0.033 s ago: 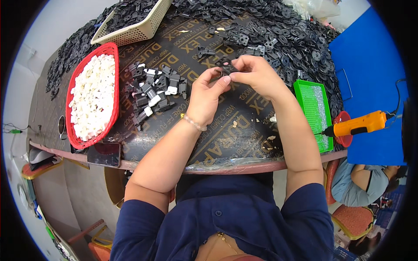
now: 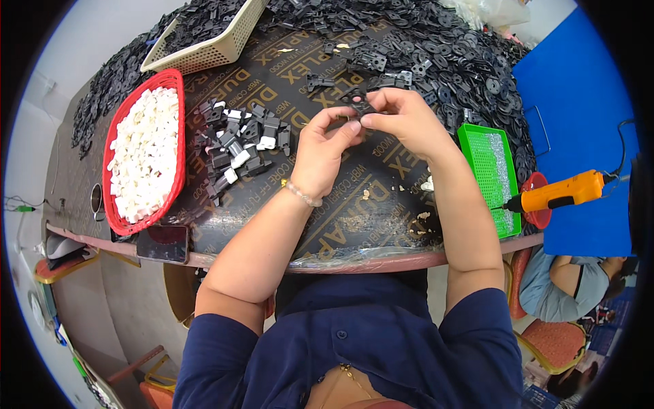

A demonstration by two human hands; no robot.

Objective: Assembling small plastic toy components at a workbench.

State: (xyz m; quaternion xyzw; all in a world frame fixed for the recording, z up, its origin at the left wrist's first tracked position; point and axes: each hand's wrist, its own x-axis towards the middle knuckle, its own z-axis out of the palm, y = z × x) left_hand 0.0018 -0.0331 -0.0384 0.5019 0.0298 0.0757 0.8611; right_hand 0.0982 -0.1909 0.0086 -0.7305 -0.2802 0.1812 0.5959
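Between both hands, above the table's middle, is a small black plastic part with a round hole in it. My left hand pinches its near left side with thumb and fingers. My right hand grips the right side, thumb and forefinger closed on it. Fingers cover some of the part's edges. To the left of my left hand lies a loose heap of black plastic pieces, several with white blocks fitted. Just beyond my fingers are more black plastic parts.
A red basket of small white pieces stands left, near a phone. Behind it is a cream basket with black parts. At right are a green tray of small metal pieces and an orange power screwdriver. Black discs pile up along the back.
The black part has tilted slightly between my fingers, so its hole shows more plainly. Both hands stay nearly in place and keep their hold.
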